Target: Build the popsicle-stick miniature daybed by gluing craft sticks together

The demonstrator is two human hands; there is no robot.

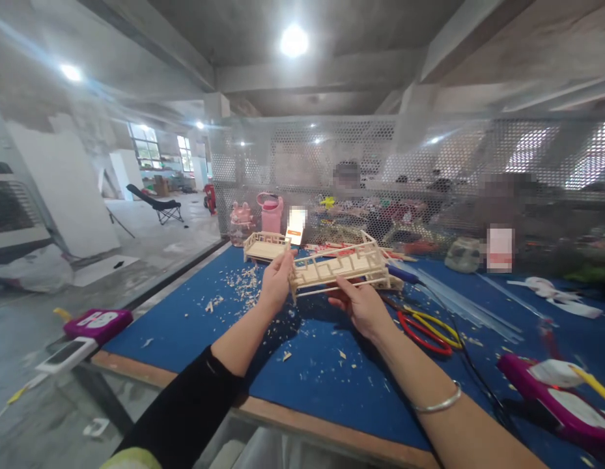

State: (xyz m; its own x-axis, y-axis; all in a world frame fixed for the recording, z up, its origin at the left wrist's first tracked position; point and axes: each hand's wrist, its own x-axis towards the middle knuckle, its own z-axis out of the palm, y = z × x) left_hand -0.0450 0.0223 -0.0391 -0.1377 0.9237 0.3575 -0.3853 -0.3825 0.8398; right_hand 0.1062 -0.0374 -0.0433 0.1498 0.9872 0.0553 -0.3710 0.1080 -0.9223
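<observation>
Between my two hands is a small model of pale wooden sticks [338, 266], with a slatted floor and railings, raised off the blue table and tilted. My left hand [277, 280] is closed on its left end. The fingers of my right hand [358, 301] grip its lower front edge toward the right. Just behind my left hand stands a similar little wooden model [264, 247] with railings. A blue-handled tool [404, 273], probably a glue gun, lies beside the right end of the held model, partly hidden. Wood chips [243, 281] are scattered around.
Red-and-yellow-handled pliers or cutters [429, 332] and clear glue sticks [463, 303] lie on the right of the blue tabletop [195, 319]. A pink cup [271, 213] and a lit phone [295, 226] stand before a perforated metal screen [307, 153]. Purple devices [551, 397] sit at the sides.
</observation>
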